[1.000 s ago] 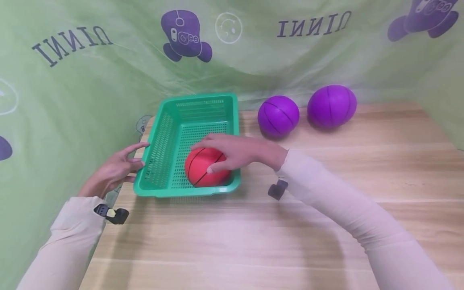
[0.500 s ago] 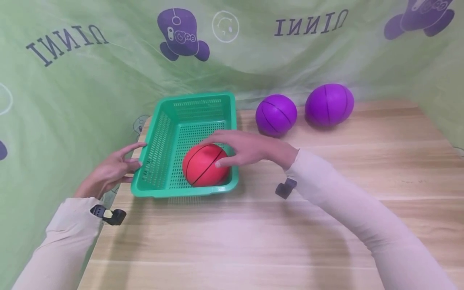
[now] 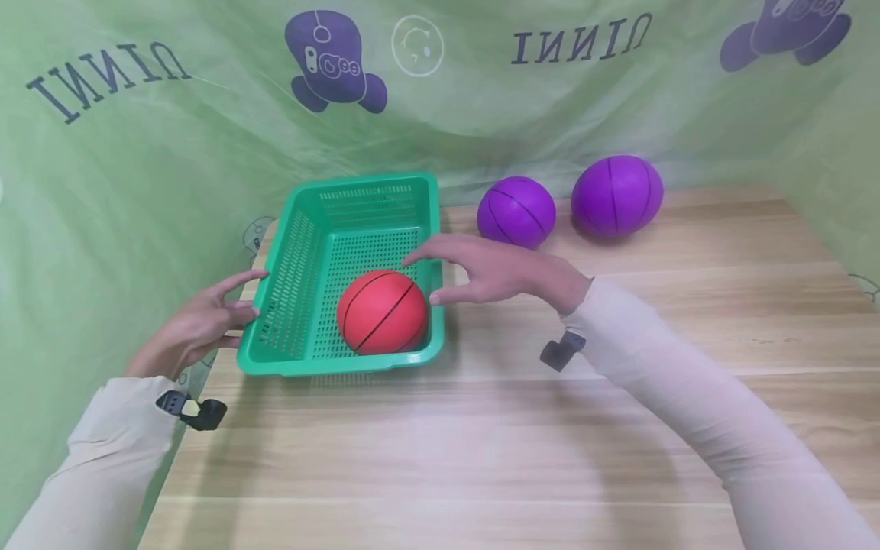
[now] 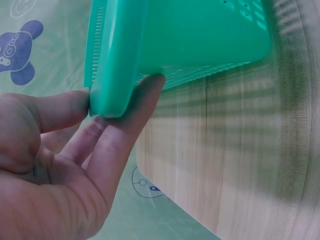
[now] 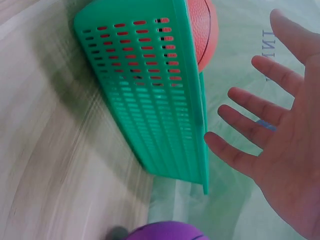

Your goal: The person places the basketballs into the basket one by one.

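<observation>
A red ball (image 3: 381,312) with black seams lies in the near right corner of a green perforated basket (image 3: 364,183) on a wooden table (image 3: 481,443). My right hand (image 3: 421,279) hovers just right of the ball, over the basket's right rim, fingers spread and holding nothing. In the right wrist view that hand (image 5: 245,80) is splayed beside the basket wall (image 5: 145,100), with the red ball (image 5: 202,30) showing above the rim. My left hand (image 3: 230,305) holds the basket's left rim; the left wrist view shows the rim corner (image 4: 115,60) pinched between thumb and finger (image 4: 145,95).
Two purple balls (image 3: 517,211) (image 3: 616,195) sit on the table behind and right of the basket. A green printed cloth (image 3: 137,153) hangs close behind and to the left. The table's left edge runs just beside the basket.
My right hand has let go of the red ball and drawn back to the right, fingers spreading. The ball stays in the basket. The left hand keeps its hold on the rim.
</observation>
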{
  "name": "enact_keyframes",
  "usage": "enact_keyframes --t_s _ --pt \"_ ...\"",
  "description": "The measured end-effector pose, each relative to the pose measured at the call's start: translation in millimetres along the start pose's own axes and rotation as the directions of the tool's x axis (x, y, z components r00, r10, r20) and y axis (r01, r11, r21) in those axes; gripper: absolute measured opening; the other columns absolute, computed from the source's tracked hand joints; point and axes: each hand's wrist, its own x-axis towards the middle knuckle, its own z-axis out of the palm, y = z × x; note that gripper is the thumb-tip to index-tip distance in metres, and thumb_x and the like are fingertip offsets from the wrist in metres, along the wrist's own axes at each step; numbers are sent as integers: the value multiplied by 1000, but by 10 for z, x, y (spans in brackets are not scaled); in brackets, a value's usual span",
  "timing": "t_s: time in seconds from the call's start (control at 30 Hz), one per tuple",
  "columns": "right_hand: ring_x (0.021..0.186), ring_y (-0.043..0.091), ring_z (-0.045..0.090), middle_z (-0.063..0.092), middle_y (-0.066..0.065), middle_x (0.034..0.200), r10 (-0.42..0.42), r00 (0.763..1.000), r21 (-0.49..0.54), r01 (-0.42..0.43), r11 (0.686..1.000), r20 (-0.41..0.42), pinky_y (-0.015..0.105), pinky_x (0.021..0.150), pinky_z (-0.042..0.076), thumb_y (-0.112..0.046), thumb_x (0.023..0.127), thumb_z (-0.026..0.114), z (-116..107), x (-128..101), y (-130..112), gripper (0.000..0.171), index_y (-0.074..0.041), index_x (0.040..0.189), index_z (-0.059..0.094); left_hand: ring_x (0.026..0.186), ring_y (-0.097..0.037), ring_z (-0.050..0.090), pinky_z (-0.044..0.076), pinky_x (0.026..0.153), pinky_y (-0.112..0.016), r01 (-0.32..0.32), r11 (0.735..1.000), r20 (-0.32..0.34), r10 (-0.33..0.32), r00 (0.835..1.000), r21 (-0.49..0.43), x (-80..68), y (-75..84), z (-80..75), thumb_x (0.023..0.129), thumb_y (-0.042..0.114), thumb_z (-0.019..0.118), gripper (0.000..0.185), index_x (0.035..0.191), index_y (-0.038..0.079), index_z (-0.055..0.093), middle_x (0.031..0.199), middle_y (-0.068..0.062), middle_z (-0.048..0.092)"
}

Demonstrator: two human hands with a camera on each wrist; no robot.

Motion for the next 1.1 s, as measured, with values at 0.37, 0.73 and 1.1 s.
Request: enact_keyframes --t_s 0.37,0.73,1.1 --pt "140 12 35 45 -8 149 78 997 -22 -78 997 7 38 114 32 -49 98 60 -122 -206 94 63 -16 150 46 101 -17 66 58 85 -43 -1 1000 14 1 1000 -12 -44 -14 -24 102 -4 43 77 163 25 5 146 -34 36" --pt "140 16 32 43 -1 149 129 990 -33 -131 991 -65 43 114 31 -44 96 66 -260 -469 216 65 -13 150 45 98 -17 67 59 83 -42 -7 1000 2 7 1000 26 -4 -12 -4 102 -3 43 76 163 26 7 142 -33 40" --pt "142 21 33 38 0 155 180 979 15 -179 984 -92 50 112 35 -45 96 64 -404 -728 313 69 -14 153 39 99 -15 67 58 85 -42 -10 1000 19 10 1000 -3 -12 -9 7 103 -4 41 76 163 25 5 149 -39 29"
